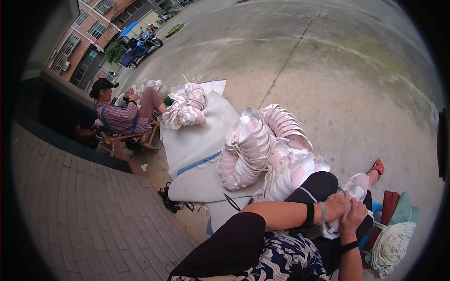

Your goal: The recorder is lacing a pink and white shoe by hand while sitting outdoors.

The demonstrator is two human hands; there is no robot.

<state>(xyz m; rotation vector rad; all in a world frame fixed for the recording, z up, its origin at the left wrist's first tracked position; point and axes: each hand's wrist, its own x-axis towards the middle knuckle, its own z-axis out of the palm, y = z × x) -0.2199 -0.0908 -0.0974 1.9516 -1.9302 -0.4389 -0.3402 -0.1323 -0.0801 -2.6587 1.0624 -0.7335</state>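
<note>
Above my lap, my left hand [335, 206] and my right hand [353, 218] meet with their fingers bent and pinched close together. Both are closed on a bundle of thin white-and-pink curved pieces [358, 181], which rests across my thighs. What exactly lies between my fingertips is too small to make out. A pale bangle and a black band circle my left wrist, and another black band is on my right. Just beyond my knee lie nested bundles of similar pieces, one curled into a thick ring [246, 152] and another arched row [285, 122] behind it.
Light grey sheeting [213, 117] covers the ground ahead, bearing another bundle [186, 107]. At the left a co-worker [123, 112] sits on a low chair, handling similar pieces. A brick wall [93, 201] runs along my left. On my right is a white coil of strips [393, 246].
</note>
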